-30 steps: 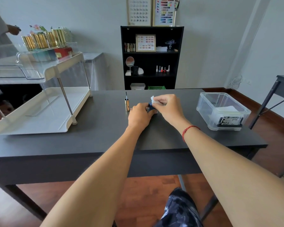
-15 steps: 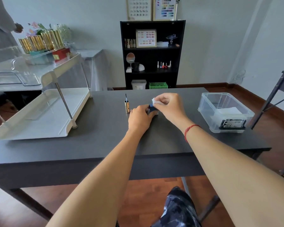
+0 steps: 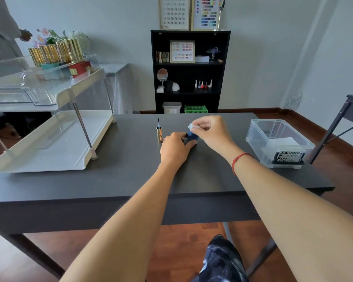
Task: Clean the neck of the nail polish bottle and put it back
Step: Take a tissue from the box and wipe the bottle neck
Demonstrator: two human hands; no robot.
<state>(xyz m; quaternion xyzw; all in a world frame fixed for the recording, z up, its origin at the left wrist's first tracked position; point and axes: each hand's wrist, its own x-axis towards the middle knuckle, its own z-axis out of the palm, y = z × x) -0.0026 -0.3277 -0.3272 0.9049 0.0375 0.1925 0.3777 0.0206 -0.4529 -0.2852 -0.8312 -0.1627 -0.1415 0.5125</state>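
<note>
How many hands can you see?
3. The left hand holds the blue nail polish bottle on the table; the right hand pinches a white wipe over it. Another person's hand shows far left; their other is hidden.

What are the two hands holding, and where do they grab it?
The left hand grips the blue nail polish bottle around its body on the table. The right hand pinches a small white wipe by one end, just over the bottle's top.
</note>
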